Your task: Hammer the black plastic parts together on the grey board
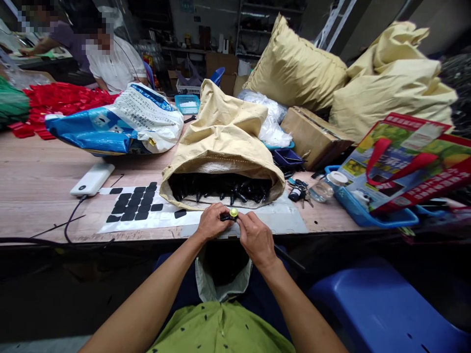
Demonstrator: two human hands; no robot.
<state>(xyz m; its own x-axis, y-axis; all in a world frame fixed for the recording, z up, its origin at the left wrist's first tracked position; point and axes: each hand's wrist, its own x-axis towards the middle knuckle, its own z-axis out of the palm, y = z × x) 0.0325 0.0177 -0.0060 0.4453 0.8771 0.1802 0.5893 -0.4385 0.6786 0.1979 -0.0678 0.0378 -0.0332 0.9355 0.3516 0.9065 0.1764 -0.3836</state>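
- Being pinched in the left hand [213,220], the black piece [225,217] is held at the edge of the table [44,196].
- Its yellow-green end [233,213] is met by the right hand [255,235] — whether gripped cannot be told.
- Were the pinch slackened, it could be dropped into the open bag [204,284] below.

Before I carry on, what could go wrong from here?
1. The small black piece is at the fingertips of the left hand and right hand, by the table edge; if it slips, it could fall into the open pale bag below.
2. The tan sack gapes toward the hands, black parts near its mouth; a bump might spill some.
3. The cable at the white power bank could snag and drag it.
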